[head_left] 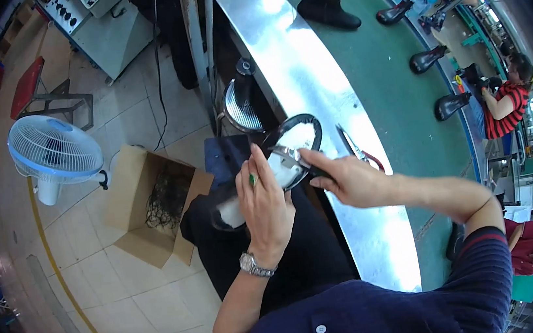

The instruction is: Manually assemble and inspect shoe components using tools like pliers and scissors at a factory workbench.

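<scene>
Over my lap at the bench edge is a black shoe (315, 129) with its pale underside (297, 138) facing up. My left hand (262, 200) is wrapped round its middle, fingers fairly straight and close together. A green-stoned ring and a metal watch are on that hand and wrist. My right hand (350, 180) grips a dark-handled hand tool with a shiny metal head (287, 153), which rests against the shoe's underside beside my left fingers. The tool's exact kind is unclear. Scissors (351, 142) with red handles lie on the bench just beyond my right hand.
The shiny metal bench (307, 63) borders a green conveyor belt (378, 81) carrying a black boot (327, 8). Left are an open carton (127, 205) with black stringy scraps, a fan (54, 149) and a red stool (29, 87). Other people (509, 102) sit across the belt.
</scene>
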A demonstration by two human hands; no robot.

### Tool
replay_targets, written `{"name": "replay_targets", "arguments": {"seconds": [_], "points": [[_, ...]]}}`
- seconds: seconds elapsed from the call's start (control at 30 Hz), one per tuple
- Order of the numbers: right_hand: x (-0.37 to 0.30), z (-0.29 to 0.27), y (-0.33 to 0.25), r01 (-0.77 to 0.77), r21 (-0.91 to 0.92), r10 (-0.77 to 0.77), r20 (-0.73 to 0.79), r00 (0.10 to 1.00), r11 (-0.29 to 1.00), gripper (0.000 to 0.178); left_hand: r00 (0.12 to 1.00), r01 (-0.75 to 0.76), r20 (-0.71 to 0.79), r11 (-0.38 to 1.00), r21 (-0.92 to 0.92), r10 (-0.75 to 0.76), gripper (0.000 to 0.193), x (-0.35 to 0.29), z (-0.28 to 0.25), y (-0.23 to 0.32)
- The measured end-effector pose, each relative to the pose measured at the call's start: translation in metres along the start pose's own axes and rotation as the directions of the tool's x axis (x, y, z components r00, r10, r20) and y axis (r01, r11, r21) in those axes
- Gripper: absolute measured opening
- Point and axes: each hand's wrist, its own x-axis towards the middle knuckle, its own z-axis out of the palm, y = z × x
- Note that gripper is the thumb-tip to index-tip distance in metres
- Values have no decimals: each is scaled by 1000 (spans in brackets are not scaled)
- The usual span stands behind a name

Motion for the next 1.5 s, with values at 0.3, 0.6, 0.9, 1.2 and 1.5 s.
{"name": "replay_targets", "arguments": {"seconds": [0.3, 0.6, 0.9, 1.2, 1.5], "points": [[-11, 6, -3, -23, -160, 12, -74, 997, 987, 57, 993, -99, -67, 995, 24, 100, 82, -3, 6, -9], [16, -55, -51, -82, -594, 271, 236, 933, 800, 63, 950, -282, -54, 921, 269, 307, 70, -6, 21, -31], [37, -35, -28, -13, -267, 0, -47, 999, 964, 59, 946, -287, -12, 858, 425, 323, 45, -8, 19, -22], [39, -52, -22, -77, -281, 97, 58, 994, 957, 58, 961, -246, 9, 841, 482, 276, 51, -8, 18, -16], [32, -53, -6, -125, -243, 118, -42, 992, 962, 59, 965, -236, 22, 825, 514, 263, 44, -7, 17, -12]]}}
